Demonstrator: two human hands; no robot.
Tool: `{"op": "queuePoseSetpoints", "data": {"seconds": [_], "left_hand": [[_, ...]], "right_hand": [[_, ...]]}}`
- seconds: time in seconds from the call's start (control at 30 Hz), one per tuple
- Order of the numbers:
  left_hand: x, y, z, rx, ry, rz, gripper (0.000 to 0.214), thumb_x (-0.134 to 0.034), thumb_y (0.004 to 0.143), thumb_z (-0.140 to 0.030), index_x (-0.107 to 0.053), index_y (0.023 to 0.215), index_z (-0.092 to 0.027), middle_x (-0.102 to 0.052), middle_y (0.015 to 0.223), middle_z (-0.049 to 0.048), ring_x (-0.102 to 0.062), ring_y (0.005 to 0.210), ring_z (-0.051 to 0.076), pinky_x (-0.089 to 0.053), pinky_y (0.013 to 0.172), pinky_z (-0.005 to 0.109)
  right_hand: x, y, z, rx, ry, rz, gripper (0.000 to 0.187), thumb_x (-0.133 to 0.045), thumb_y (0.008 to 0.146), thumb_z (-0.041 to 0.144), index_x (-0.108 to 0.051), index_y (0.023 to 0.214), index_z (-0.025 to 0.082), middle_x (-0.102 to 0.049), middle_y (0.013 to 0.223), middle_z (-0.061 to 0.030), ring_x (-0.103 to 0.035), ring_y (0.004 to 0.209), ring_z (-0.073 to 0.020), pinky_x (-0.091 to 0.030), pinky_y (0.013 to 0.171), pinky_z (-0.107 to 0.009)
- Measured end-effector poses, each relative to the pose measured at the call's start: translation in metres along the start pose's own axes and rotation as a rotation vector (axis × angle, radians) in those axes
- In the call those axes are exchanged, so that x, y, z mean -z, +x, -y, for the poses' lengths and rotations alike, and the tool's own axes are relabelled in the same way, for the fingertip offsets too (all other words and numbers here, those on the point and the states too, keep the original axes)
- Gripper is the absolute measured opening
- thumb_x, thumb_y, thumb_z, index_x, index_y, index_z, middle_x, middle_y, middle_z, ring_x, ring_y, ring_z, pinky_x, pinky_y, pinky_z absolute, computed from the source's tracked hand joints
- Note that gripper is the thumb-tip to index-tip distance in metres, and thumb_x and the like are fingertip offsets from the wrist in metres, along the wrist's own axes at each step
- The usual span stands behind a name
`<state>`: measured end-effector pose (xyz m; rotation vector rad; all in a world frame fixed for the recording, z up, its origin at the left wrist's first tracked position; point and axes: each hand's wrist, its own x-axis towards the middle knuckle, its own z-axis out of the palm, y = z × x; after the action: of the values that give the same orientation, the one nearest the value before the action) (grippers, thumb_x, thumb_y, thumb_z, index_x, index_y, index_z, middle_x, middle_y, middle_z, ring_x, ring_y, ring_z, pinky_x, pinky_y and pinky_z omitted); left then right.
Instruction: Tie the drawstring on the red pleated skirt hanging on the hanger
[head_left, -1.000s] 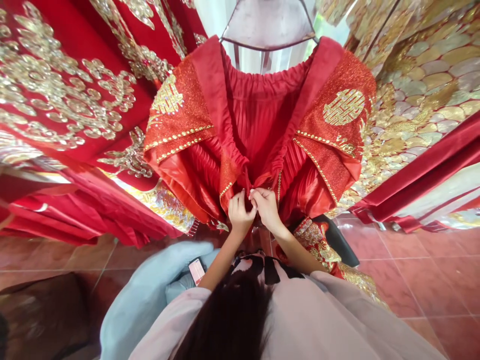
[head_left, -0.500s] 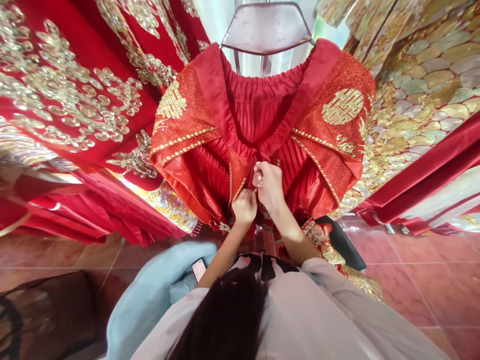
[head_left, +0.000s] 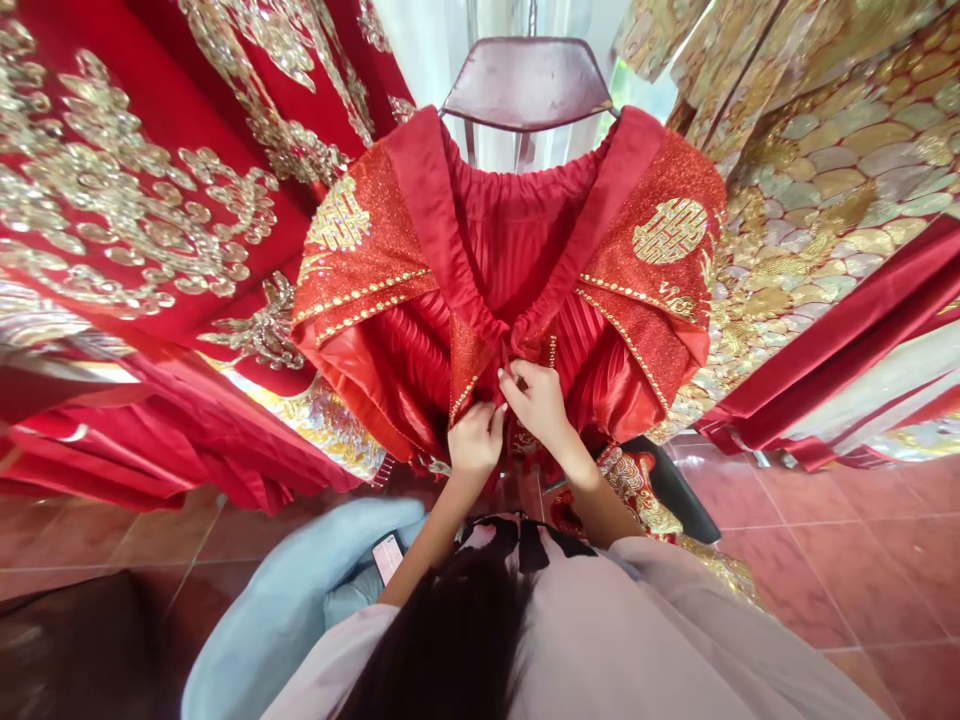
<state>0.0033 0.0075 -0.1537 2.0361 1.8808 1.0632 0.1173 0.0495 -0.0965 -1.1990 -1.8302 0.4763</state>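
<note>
A red pleated garment with glittering gold-embroidered shoulder panels is shown hung on a dark hanger, between red-and-gold embroidered robes and gold scale-patterned cloth. Compared with half a second ago, the right hand is seen lower. Both hands are held together at the front closure, the left hand pinching the red fabric edge below.
</note>
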Motion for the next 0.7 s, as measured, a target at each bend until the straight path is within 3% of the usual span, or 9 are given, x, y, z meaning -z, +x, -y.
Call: {"op": "queuePoseSetpoints", "data": {"seconds": [0.1,0.2,0.33,0.43,0.53,0.6,0.7], "left_hand": [[0.014,0.006,-0.005,-0.013,-0.196,-0.118,0.032,-0.043,0.093,-0.035,-0.067,0.085,-0.015,-0.067,0.085,0.0088,-0.064,0.079,0.019,-0.049,0.073,0.028],[0.024,0.017,-0.018,-0.059,-0.424,-0.219,0.032,-0.045,0.092,-0.036,-0.065,0.104,-0.014,-0.067,0.103,0.0101,-0.063,0.095,0.02,-0.048,0.087,0.032],[0.03,0.031,-0.033,-0.017,-0.64,-0.177,0.026,-0.049,0.09,-0.034,-0.069,0.087,-0.016,-0.069,0.088,0.0056,-0.064,0.083,0.018,-0.049,0.08,0.028],[0.029,0.031,-0.033,0.067,-0.772,-0.182,0.032,-0.048,0.09,-0.037,-0.068,0.077,-0.016,-0.068,0.077,0.0049,-0.064,0.074,0.016,-0.049,0.073,0.026],[0.027,0.026,-0.03,0.166,-0.885,-0.169,0.039,-0.047,0.089,-0.046,-0.067,0.077,-0.014,-0.067,0.072,0.0059,-0.063,0.068,0.016,-0.049,0.065,0.025],[0.026,0.024,-0.028,0.199,-0.933,-0.146,0.043,-0.048,0.087,-0.052,-0.066,0.078,-0.014,-0.066,0.069,0.0061,-0.063,0.066,0.015,-0.049,0.061,0.024],[0.028,0.023,-0.026,0.219,-0.957,-0.144,0.044,-0.051,0.085,-0.055,-0.065,0.079,-0.014,-0.066,0.069,0.0061,-0.063,0.066,0.015,-0.049,0.061,0.023]], "right_hand": [[0.007,-0.014,-0.004,0.078,-0.024,0.156,0.035,-0.045,0.09,0.027,-0.044,0.057,0.017,-0.048,0.054,0.0014,-0.041,0.05,-0.0087,-0.029,0.055,-0.021],[0.007,-0.027,-0.002,0.076,-0.069,0.222,0.031,-0.044,0.091,0.023,-0.054,0.063,0.016,-0.057,0.06,-0.0009,-0.048,0.053,-0.0097,-0.032,0.057,-0.021],[0.022,-0.025,0.007,0.084,-0.114,0.322,0.022,-0.053,0.085,0.021,-0.062,0.066,0.016,-0.062,0.062,-0.0011,-0.05,0.053,-0.0095,-0.032,0.056,-0.021],[0.038,-0.006,0.008,0.038,0.048,0.16,0.021,-0.057,0.082,0.033,-0.064,0.071,0.016,-0.059,0.057,0.0006,-0.048,0.049,-0.0084,-0.034,0.053,-0.019],[0.039,0.016,0.003,-0.02,0.068,-0.049,0.023,-0.06,0.078,0.039,-0.063,0.08,0.016,-0.056,0.056,0.002,-0.046,0.047,-0.0083,-0.035,0.053,-0.019],[0.03,0.025,-0.002,-0.037,-0.013,-0.065,0.026,-0.057,0.081,0.041,-0.059,0.072,0.017,-0.052,0.054,0.0024,-0.042,0.047,-0.0077,-0.031,0.053,-0.02],[0.019,0.019,-0.004,0.008,-0.003,0.047,0.041,-0.043,0.089,0.037,-0.044,0.054,0.017,-0.04,0.048,0.0025,-0.034,0.046,-0.0068,-0.026,0.052,-0.022]]}}
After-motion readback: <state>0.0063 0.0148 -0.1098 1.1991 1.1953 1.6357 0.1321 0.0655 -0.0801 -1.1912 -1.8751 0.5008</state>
